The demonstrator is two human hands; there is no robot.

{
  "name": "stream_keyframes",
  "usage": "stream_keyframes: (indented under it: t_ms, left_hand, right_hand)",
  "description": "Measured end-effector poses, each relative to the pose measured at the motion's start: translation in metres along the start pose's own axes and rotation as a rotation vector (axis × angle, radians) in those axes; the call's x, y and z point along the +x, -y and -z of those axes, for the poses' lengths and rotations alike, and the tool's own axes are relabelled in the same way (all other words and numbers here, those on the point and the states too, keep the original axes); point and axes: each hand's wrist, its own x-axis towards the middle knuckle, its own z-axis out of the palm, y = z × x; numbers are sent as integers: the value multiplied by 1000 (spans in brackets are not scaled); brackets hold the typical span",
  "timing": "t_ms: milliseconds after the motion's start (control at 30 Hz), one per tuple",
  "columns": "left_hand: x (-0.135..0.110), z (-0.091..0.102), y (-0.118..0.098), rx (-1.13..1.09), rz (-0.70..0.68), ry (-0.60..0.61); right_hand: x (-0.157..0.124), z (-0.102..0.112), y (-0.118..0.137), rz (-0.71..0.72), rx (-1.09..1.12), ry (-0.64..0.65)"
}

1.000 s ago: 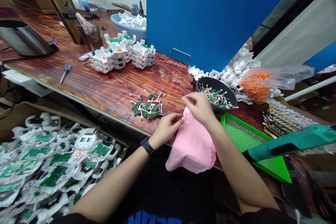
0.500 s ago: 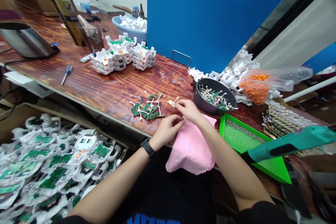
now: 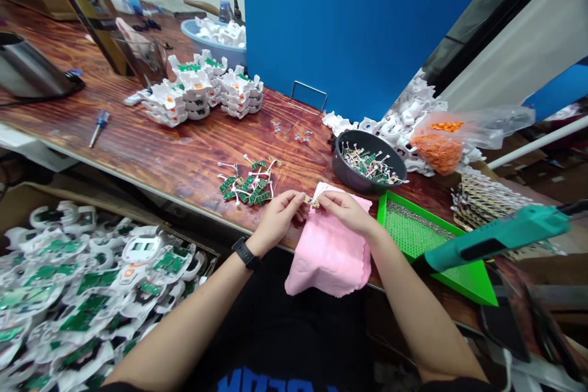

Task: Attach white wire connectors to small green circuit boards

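My left hand (image 3: pixel 277 218) and my right hand (image 3: pixel 343 211) meet over a pink cloth (image 3: pixel 329 248) that hangs over the table's front edge. Both pinch one small circuit piece (image 3: pixel 312 201) between their fingertips. Just left of the hands lies a small heap of green circuit boards with white leads (image 3: pixel 248 182). A dark bowl (image 3: pixel 367 159) with more such pieces stands right behind my right hand. My left wrist wears a black watch.
A green mesh tray (image 3: pixel 427 239) and a teal tool (image 3: pixel 496 236) lie to the right. Stacks of white housings (image 3: pixel 202 89), a blue basin (image 3: pixel 215 33), a screwdriver (image 3: pixel 97 126) and a bag of orange parts (image 3: pixel 441 148) sit on the wooden table (image 3: pixel 151 147). Several white assemblies fill a box (image 3: pixel 82 294) lower left.
My right hand reached out past the cloth with a small circuit piece, then drew back. Both hands now pinch it together over the cloth.
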Motion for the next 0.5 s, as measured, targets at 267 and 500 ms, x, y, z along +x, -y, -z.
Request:
stream_keyframes:
  t_ms: [267, 500]
  left_hand:
    - [-2, -3, -1, 7, 33, -72]
    - [-3, -3, -1, -5, 23, -91]
  right_hand:
    - [-5, -12, 2, 68, -129, -146]
    - [-5, -17, -3, 100, -178, -205]
